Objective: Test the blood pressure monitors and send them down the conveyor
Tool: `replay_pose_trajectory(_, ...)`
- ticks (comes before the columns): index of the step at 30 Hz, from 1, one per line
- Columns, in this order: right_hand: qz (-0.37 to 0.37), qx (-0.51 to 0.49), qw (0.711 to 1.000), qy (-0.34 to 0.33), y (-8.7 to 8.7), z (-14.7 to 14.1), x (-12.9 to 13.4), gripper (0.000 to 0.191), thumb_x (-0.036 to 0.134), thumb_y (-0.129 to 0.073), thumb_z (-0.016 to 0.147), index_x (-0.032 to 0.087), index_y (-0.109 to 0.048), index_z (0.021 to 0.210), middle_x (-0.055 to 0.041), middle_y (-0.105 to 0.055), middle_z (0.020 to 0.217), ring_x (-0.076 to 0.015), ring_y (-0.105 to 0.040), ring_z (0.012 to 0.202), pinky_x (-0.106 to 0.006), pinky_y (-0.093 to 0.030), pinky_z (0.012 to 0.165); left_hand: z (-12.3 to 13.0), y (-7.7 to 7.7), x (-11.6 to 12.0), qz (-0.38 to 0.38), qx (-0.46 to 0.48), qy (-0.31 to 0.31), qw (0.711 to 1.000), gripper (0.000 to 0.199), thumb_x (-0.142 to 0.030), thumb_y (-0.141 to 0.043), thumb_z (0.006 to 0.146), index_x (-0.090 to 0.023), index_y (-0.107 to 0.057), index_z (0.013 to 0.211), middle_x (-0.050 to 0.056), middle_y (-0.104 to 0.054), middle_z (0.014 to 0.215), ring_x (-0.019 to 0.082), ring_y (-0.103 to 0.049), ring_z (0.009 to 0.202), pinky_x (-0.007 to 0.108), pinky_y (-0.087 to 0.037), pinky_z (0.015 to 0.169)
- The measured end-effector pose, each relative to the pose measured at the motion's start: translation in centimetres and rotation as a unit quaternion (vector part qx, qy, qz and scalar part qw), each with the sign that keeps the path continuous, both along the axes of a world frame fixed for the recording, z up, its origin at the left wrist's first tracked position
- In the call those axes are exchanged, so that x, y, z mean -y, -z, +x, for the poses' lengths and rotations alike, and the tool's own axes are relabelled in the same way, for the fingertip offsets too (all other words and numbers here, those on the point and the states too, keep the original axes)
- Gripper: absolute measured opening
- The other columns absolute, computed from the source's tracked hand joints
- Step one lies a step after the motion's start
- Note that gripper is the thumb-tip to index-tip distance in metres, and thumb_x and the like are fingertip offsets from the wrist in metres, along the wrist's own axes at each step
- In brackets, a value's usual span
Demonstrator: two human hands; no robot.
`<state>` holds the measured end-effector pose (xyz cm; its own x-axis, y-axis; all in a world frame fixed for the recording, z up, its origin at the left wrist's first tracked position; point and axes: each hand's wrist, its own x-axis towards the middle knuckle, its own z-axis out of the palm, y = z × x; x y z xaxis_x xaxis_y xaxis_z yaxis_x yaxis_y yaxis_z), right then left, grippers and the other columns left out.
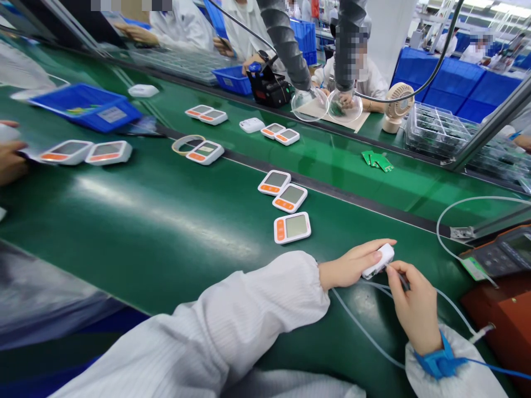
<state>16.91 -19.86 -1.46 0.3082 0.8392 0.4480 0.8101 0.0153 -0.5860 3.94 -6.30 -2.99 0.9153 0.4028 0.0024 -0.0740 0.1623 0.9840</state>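
Note:
On the green bench, my left hand is closed around a small white device, which is tilted on edge with its screen side not visible. Against the device's near side, my right hand pinches a thin grey tube; its tip is hidden by my fingers. A blue wrist strap circles my right wrist. Left of my hands lies a white monitor with a grey screen and orange buttons. Two similar monitors touch each other just beyond it.
Several more monitors lie to the left, near a blue bin. At right stands a dark tester above a red-brown box. Green circuit boards and a small fan are farther back. Co-workers sit opposite; another's hand is at far left.

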Motion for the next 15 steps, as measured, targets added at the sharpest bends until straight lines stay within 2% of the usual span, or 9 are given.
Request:
replay_pose_trajectory(4,-0.002,-0.001,1.000,0.000,0.14,-0.05,-0.08,0.022,0.035,-0.051,0.105,0.022,-0.063,0.093,0.0032,-0.068,0.086,-0.0133,-0.063,0.073,-0.024,-0.044,0.069,-0.04,0.26,-0.06,0.038,-0.004,-0.001,0.999,0.071,-0.065,-0.045,0.093,-0.020,-0.046,0.148,0.014,-0.053,0.141,0.027,-0.051,0.121,0.037,-0.039,0.103)
replay_pose_trajectory(15,-0.002,0.016,1.000,0.019,0.40,-0.27,-0.15,0.026,0.038,-0.049,0.104,0.021,-0.063,0.089,0.0001,-0.069,0.081,-0.0154,-0.062,0.069,-0.026,-0.046,0.065,-0.09,0.06,0.06,0.060,-0.007,0.010,0.998,0.074,-0.066,-0.041,0.094,-0.019,-0.040,0.152,0.015,-0.052,0.144,0.028,-0.049,0.128,0.041,-0.035,0.111)
